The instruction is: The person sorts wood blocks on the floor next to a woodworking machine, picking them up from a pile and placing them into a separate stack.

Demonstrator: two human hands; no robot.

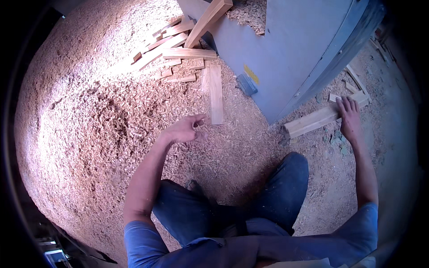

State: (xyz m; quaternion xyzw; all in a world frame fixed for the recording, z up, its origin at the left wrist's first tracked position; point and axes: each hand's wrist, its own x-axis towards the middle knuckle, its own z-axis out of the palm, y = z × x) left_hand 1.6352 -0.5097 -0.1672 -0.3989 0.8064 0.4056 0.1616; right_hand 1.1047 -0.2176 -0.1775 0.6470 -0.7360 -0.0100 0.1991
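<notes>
Currently sits or squats low, cannot tell which, with dark-trousered knees apart on the near side of the blue-grey metal panel. Sends the left forearm forward and inward, bent at the elbow, to hold the left hand over the wood shavings, left of the panel's lower corner. Grasps nothing visible with it: points the index finger roughly toward the panel and curls the others loosely, somewhat blurred at the tips. Leaves a small gap between that fingertip and the flat pale board, seen lying lengthwise left of the panel with its near end closest to the hand.

Stretches the right arm out, only slightly bent, to the right of the panel. Lays the right hand on the thick timber, toward the end away from the panel, with fingers draped across the upper face. Cannot tell, with the thumb hidden, whether clasping or merely resting. Has the timber directly under those fingers, slanting from just beside the panel's lower corner out to thin wooden strips on the right.

Shows also, left of the panel's upper part, a loose stack of wooden offcuts.
</notes>
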